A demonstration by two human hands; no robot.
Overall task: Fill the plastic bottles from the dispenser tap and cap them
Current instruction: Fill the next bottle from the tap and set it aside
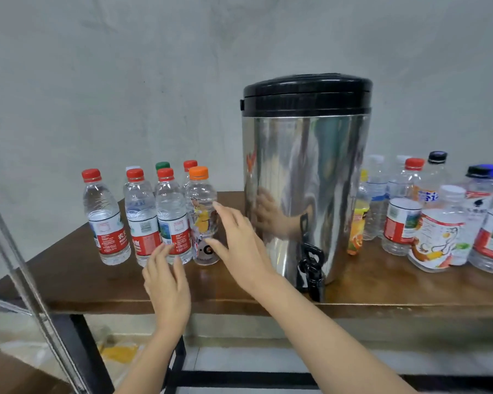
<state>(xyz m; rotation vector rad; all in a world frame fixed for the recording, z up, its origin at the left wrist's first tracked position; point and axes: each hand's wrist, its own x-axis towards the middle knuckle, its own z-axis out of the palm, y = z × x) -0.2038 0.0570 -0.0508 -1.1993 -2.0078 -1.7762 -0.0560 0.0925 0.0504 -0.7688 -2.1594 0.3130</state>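
Centrally, the brown table point(69, 280) carries the steel dispenser point(305, 180), closed by a black lid point(308, 92); the frame edge cuts off the table's right end. Right of the dispenser stands a cluster of mixed bottles point(439, 237), partly hidden behind the dispenser and behind one another. Left of it stand the filled bottles point(141, 217), all capped, the rear ones showing little more than their caps. The right hand point(239, 243) reaches in from the lower edge, fingers straight and spread, thumb apart, just beside the orange-capped bottle point(202, 217); blur prevents confirming contact. The left hand point(168, 282) is flat, fingers extended, with its tips at the base of a red-capped bottle point(174, 223). The black tap point(312, 268) projects from the dispenser's base, at the table's front edge.
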